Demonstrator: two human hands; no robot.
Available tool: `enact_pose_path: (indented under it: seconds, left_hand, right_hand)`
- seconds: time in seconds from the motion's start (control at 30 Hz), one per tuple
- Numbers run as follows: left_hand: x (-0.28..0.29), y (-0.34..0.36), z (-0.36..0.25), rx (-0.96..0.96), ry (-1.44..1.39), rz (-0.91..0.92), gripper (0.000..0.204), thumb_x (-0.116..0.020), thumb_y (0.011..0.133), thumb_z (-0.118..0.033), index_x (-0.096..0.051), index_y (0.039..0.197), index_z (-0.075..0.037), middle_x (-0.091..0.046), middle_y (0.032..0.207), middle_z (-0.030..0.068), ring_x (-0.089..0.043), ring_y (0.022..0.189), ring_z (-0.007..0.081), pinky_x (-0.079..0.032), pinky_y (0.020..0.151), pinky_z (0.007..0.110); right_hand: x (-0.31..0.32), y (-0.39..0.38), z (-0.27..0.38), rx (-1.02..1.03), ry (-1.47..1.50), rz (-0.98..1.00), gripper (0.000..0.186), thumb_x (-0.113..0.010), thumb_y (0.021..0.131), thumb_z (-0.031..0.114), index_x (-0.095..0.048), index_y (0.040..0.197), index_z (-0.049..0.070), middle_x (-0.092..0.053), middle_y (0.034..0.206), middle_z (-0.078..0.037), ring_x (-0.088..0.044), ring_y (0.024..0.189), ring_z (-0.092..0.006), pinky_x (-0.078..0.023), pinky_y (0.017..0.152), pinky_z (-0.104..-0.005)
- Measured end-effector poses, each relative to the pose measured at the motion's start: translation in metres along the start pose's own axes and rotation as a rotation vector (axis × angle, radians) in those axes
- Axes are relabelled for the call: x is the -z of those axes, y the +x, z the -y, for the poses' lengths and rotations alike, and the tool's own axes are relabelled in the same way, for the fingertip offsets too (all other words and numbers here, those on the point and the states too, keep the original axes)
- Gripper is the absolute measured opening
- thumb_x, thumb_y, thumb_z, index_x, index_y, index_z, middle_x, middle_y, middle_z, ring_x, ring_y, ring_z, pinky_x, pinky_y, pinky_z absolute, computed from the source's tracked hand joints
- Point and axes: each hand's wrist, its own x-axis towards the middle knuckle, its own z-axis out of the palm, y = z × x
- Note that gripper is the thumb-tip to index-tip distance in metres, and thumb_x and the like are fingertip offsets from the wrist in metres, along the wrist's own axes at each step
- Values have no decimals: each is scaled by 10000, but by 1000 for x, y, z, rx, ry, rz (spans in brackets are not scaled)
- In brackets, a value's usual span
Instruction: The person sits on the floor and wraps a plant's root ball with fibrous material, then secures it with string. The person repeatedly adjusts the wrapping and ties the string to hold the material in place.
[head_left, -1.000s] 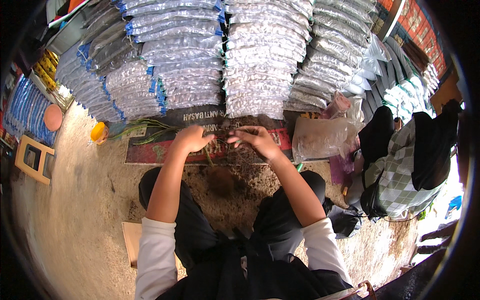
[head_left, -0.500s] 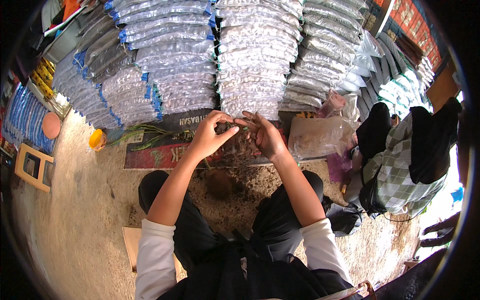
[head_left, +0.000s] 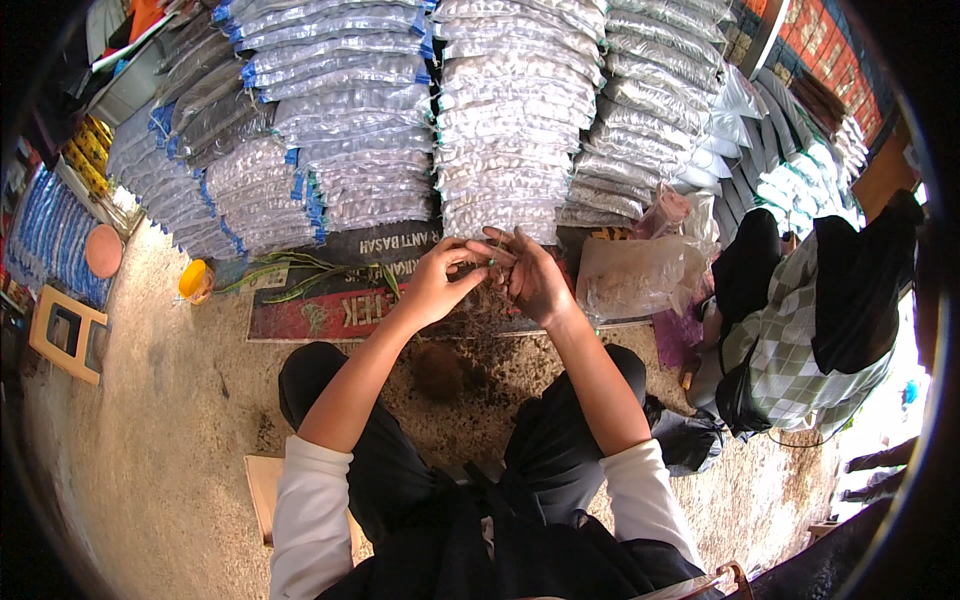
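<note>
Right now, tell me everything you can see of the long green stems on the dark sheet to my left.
The green stems are several slender, gently curved strips, plant-like in look, lying loosely spread across the left part of the dark sheet. Some reach past its left edge toward the yellow cup; their other ends run toward your left hand. Whether any touches your forearm is hard to tell.
</note>
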Motion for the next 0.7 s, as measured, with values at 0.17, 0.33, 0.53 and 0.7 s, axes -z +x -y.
enact_pose_path:
  seconds: [0.17,0.33,0.53,0.7]
  left_hand:
    - [-2,2,7,40,-105,-14,218,-614,804,-163,-593,956,-7,-502,1111,73,-535,972,177,-457,811,316]
    - [2,4,14,128,-299,-22,203,-605,817,-189,-594,955,-40,-590,935,34,-551,935,139,-448,816,306]
    - [13,3,16,155,-390,-59,230,-599,822,-223,-593,972,-48,-587,963,41,-554,952,164,-438,853,325]
    - [7,4,11,88,-323,-55,206,-607,814,-208,-592,939,-44,-583,952,31,-551,933,152,-443,821,321]
  right_hand:
    - [5,1,0,-36,-11,29,489,-343,915,397,-358,1243,35,-535,1149,-102,-515,812,-128,-411,705,-262]
    - [21,3,8,200,-625,-288,334,-460,875,297,-519,1054,22,-595,1008,-133,-567,705,-171,-441,635,-299]
    - [42,-3,19,438,-1662,-632,182,-632,713,162,-613,804,5,-594,846,-148,-593,744,-310,-455,663,-383]
    - [28,4,9,612,-1070,-312,162,-664,717,99,-607,785,-36,-598,804,-126,-589,766,-191,-446,699,-308]
